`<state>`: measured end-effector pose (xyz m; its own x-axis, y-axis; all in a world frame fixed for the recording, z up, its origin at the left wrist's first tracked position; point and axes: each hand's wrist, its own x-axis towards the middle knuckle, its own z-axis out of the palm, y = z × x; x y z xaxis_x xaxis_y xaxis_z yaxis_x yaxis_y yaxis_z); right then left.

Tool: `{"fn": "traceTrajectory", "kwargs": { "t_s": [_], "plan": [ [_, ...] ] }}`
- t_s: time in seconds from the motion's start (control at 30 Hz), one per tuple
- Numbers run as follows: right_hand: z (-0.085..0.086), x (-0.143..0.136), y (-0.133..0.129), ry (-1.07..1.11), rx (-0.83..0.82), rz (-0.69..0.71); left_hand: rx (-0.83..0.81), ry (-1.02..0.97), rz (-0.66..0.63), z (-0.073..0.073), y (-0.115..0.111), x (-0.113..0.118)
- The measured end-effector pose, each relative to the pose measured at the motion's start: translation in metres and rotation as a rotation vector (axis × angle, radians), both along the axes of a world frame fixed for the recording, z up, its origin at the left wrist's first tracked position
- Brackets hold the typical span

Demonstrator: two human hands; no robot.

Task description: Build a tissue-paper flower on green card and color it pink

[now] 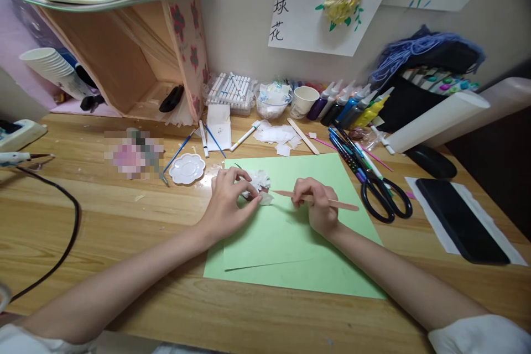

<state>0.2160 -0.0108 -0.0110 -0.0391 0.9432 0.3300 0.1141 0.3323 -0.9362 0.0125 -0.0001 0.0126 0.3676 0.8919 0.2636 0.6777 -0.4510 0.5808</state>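
Observation:
Green paper sheets (274,249) lie on the wooden table in front of me. On them, a small white paper flower (260,179) with ruffled petals sits beside my left hand (232,199). Thumb and fingers of that hand close on a pale, thin petal-like piece (266,198) at the flower's near edge. My right hand (317,204) grips a flat wooden craft stick (346,206) with a pointed tip. The tip points left and ends close to the flower and the pale piece; whether it touches them I cannot tell.
Black-handled scissors (385,199) and pens lie right of the paper, with a phone (462,221) beyond. A white scalloped palette (187,168) is to the left, near a black cable (77,221). Paper scraps (276,133), a paper cup (305,102) and paint bottles (348,105) stand behind.

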Motion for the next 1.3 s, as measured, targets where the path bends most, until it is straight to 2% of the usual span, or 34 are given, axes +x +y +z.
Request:
{"fn": "traceTrajectory", "kwargs": {
  "t_s": [0.17,0.27,0.53,0.67,0.77,0.87,1.07,1.17,1.3],
  "plan": [
    [0.001,0.002,-0.004,-0.185,0.205,0.088,0.066,0.046,0.061,0.001,0.006,0.014],
    [0.003,0.002,-0.002,-0.260,0.240,0.099,0.081,0.072,0.091,0.000,0.007,0.018],
    [0.003,0.000,0.006,-0.340,0.135,0.133,0.098,0.121,0.128,0.001,0.007,0.020],
    [0.001,-0.001,0.006,-0.348,0.104,0.140,0.069,0.103,0.177,0.000,0.007,0.004],
    [0.000,-0.002,0.007,-0.330,0.093,0.154,-0.018,0.107,0.207,-0.006,0.009,-0.011],
    [0.002,-0.004,0.009,-0.314,0.058,0.158,-0.064,0.151,0.188,-0.013,0.010,-0.019],
    [0.006,-0.009,0.014,-0.304,0.008,0.134,-0.017,0.222,0.137,-0.019,0.010,-0.019],
    [0.011,-0.012,0.019,-0.326,-0.028,0.137,-0.011,0.237,0.138,-0.019,0.009,-0.020],
    [0.026,-0.022,0.032,-0.365,-0.090,0.158,-0.005,0.252,0.143,-0.019,0.009,-0.021]
  ]
}}
